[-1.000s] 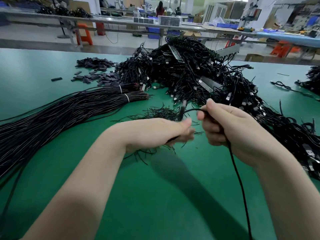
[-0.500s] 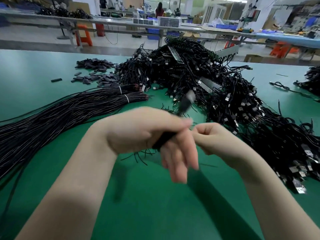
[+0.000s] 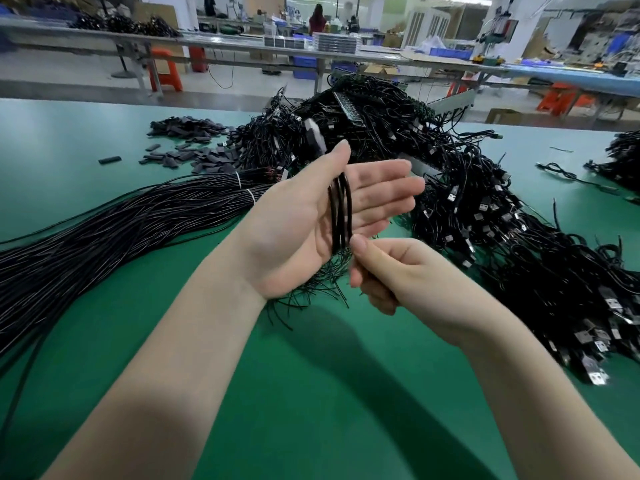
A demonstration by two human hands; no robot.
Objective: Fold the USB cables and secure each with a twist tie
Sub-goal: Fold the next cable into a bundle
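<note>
Loops of one black USB cable (image 3: 340,211) run across the upturned palm of the left hand (image 3: 311,216), whose fingers lie straight and spread while the thumb presses the strands near a blurred plug (image 3: 314,136) sticking up above it. Just below, the right hand (image 3: 391,271) is curled, thumb and fingers pinching the cable's lower bend. Under both hands thin black twist ties (image 3: 311,289) lie scattered on the green table (image 3: 311,393). Left of them stretches a long bundle of straight cables (image 3: 121,230) banded in white; behind and to the right sprawls a large heap of finished cables (image 3: 485,209). Bare green surface lies near the person, between the forearms.
</note>
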